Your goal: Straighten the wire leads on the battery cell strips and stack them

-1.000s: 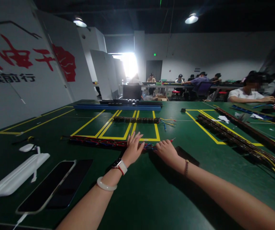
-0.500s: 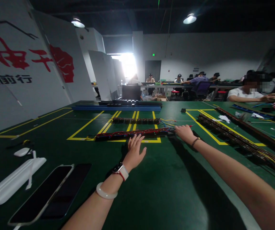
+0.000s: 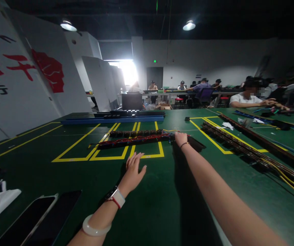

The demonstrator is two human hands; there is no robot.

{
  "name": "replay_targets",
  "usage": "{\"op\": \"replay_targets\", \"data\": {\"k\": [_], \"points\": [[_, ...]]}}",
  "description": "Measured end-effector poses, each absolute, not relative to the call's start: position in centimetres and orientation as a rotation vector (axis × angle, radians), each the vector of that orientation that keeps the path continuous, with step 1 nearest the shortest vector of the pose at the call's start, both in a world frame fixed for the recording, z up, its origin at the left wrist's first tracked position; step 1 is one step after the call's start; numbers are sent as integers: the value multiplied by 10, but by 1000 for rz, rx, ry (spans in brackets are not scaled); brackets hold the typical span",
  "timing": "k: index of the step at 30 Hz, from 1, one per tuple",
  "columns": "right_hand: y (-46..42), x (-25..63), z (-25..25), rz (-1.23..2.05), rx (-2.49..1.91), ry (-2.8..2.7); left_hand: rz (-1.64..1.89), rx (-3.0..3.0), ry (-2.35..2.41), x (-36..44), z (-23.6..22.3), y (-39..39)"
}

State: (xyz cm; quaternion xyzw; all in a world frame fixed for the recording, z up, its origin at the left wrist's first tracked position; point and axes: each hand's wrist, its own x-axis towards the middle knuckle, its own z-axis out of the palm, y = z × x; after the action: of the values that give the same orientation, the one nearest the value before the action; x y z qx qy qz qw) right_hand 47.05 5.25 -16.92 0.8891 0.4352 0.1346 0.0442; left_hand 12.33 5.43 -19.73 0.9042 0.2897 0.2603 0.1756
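Observation:
A long dark strip with red and blue wires (image 3: 134,140) lies at a slight slant across the yellow-taped area, its right end toward my right hand (image 3: 181,138). The fingers of that hand are closed on the wires at this end; the exact grip is partly hidden. Just behind and almost touching it is a shorter brown strip (image 3: 136,133) with loose wires at its right end. My left hand (image 3: 134,171) is open over the green table (image 3: 147,212), fingers spread and holding nothing, nearer to me than the wired strip and apart from it.
Blue rails (image 3: 111,119) lie along the far edge. On the right are bundled brown strips (image 3: 234,147) with yellow wires and a small black block (image 3: 187,119). Two phones (image 3: 57,218) and a white object (image 3: 0,205) lie front left. A person (image 3: 251,97) works at the right.
The wired strip has moved away from me, closer to the shorter strip, along with my right hand. My left hand has come off its near edge. The view has turned slightly right.

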Motion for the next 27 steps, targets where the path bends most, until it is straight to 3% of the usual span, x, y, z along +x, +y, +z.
{"op": "replay_targets", "data": {"k": [8,16,20,23,27], "points": [[56,452,-164,455,2697,1465,695,2529,848,122,-192,53],[-54,467,-135,885,2453,1891,748,2523,823,125,-197,57],[-143,522,-138,1063,2672,1401,759,2522,839,127,-198,58],[-202,568,-148,940,2785,865,744,2524,840,127,-197,56],[-244,605,-164,677,2849,745,732,2540,810,128,-198,53]]}}
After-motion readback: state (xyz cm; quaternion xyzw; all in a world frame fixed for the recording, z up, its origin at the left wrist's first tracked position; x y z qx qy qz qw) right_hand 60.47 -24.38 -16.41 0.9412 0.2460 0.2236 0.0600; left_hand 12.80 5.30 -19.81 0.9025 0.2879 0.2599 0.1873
